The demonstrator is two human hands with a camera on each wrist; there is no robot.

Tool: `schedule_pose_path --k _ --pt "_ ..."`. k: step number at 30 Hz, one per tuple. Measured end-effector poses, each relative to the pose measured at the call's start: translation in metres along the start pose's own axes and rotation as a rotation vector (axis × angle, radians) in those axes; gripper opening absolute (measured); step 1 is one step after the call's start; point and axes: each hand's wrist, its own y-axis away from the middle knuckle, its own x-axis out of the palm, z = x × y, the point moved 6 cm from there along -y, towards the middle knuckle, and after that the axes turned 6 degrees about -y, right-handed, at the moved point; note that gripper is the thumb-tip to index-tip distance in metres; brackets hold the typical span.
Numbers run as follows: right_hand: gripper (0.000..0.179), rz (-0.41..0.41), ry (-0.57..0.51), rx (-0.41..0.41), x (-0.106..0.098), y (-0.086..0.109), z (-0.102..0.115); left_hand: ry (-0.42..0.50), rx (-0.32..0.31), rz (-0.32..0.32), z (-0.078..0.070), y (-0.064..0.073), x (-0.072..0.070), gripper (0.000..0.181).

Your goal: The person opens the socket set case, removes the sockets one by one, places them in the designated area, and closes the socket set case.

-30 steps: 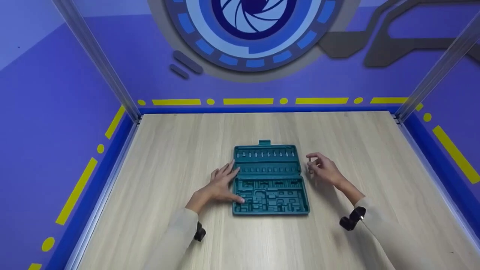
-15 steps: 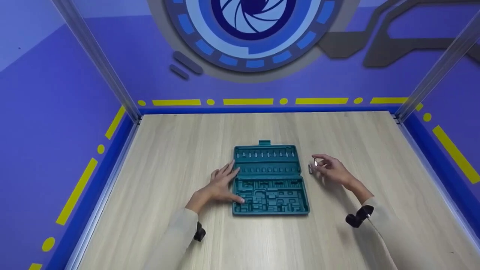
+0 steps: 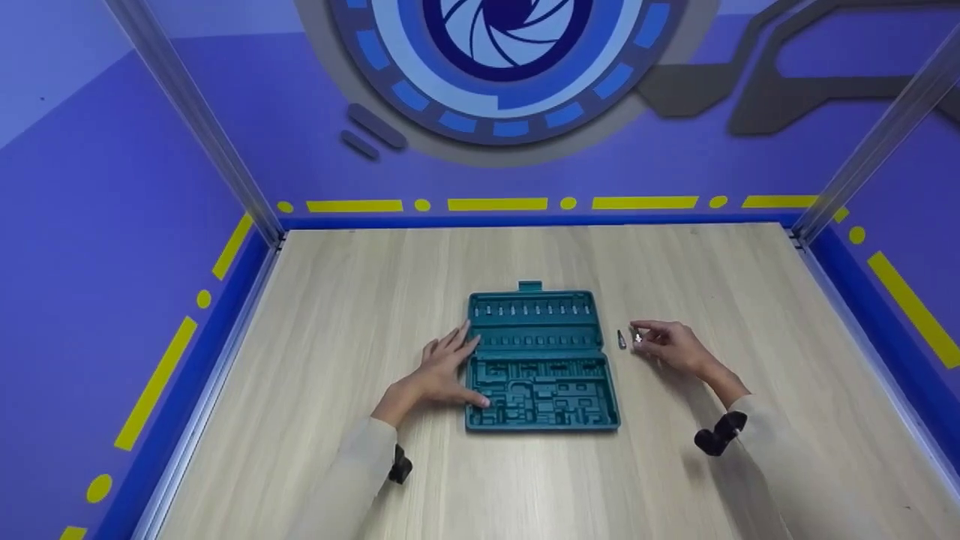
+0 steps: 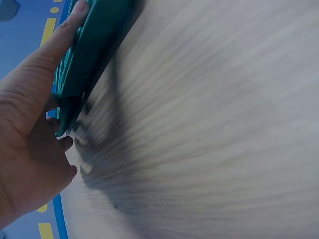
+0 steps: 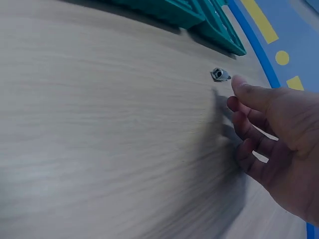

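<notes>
An open dark green tool case [image 3: 540, 431] lies on the table in the head view, lid side away from me. My left hand [image 3: 441, 375] rests along its left edge, fingers spread and the thumb over the lower tray's rim. To the right of the case, my right hand [image 3: 675, 349] pinches a small metal bit socket [image 3: 637, 337] between thumb and fingers, low over the table. A second bit socket [image 3: 621, 340] lies loose between that hand and the case. The right wrist view shows a bit socket [image 5: 219, 74] beside the thumb; the pinched one appears hidden there.
Several small metal pieces [image 3: 525, 309] sit in a row in the case's upper part; the lower tray has moulded recesses. A latch [image 3: 530, 286] sticks out at the far edge. Blue walls [image 3: 487, 180] stand behind and at both sides of the wooden table [image 3: 360, 285].
My right hand has moved right, away from the case, then down toward the table with a bit socket. The second bit socket shows on the table since half a second ago. My left hand stays put.
</notes>
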Motion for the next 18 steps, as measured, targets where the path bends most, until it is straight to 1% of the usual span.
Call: schedule_pose_path --k 6,9,16,18 --pt "0.045 -0.004 0.038 -0.007 0.002 -0.0032 -0.0038 -0.002 0.008 0.003 0.001 -0.0005 0.0012 0.121" --pt "0.044 -0.005 0.048 0.005 0.0026 -0.004 -0.0052 -0.001 0.007 0.007 0.0013 -0.0005 0.0019 0.121" --pt "0.042 -0.006 0.066 -0.026 0.0049 -0.0047 -0.0009 -0.004 0.003 0.0 0.0019 -0.0014 0.0009 0.121" --pt "0.042 -0.007 0.072 -0.022 0.005 -0.0046 0.0002 -0.004 0.004 -0.004 0.002 -0.0019 0.0008 0.12"
